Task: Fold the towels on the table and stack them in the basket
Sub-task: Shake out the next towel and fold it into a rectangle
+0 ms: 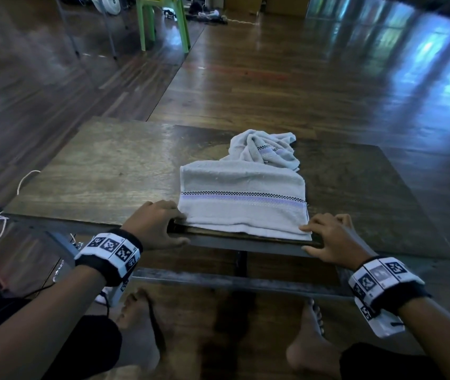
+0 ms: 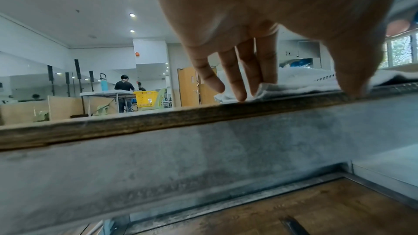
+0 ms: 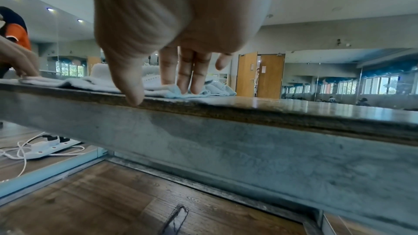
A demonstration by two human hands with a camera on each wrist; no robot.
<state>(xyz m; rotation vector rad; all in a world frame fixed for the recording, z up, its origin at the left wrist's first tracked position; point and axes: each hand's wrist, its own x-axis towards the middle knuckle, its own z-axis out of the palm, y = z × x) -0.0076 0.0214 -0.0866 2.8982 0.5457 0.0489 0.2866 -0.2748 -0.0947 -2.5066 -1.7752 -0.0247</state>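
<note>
Worn dark wooden table (image 1: 108,165) is carrying two pale towels: a folded towel (image 1: 241,201) lying flat at the near edge, a crumpled towel (image 1: 266,149) sitting just behind it.

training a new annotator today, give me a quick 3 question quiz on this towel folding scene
1. True or false: the folded towel lies at the near edge of the table, with a hand at each near corner.
2. Multiple choice: the crumpled towel is (A) in the basket, (B) on the table behind the folded towel, (C) on the floor.
3. Fill in: the fingers of the left hand touch the folded towel's near ____ corner.

Key:
1. True; the right hand is at the other corner.
2. B
3. left
</note>
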